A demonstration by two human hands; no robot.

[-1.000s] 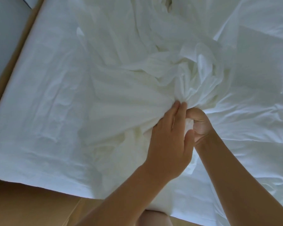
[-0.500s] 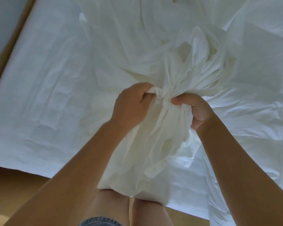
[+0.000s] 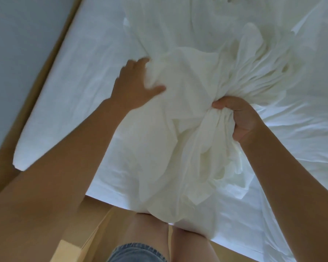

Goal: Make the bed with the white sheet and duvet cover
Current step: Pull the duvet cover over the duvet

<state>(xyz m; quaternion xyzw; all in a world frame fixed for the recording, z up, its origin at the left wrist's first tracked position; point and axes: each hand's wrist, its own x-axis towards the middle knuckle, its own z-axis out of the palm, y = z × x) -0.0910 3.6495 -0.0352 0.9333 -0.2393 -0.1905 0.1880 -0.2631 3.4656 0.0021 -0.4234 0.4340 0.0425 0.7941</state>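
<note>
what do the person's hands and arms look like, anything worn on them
The left hand and right hand are bare: no gloves, rings or watch show, and no sleeve is in view. The only clothing visible is blue denim shorts at the bottom edge.

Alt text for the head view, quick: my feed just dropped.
A person's right hand grips a bunched white cloth held up over a wrinkled white sheet spread flat beneath. The left hand, blurred, spreads against the cloth's side.
</note>
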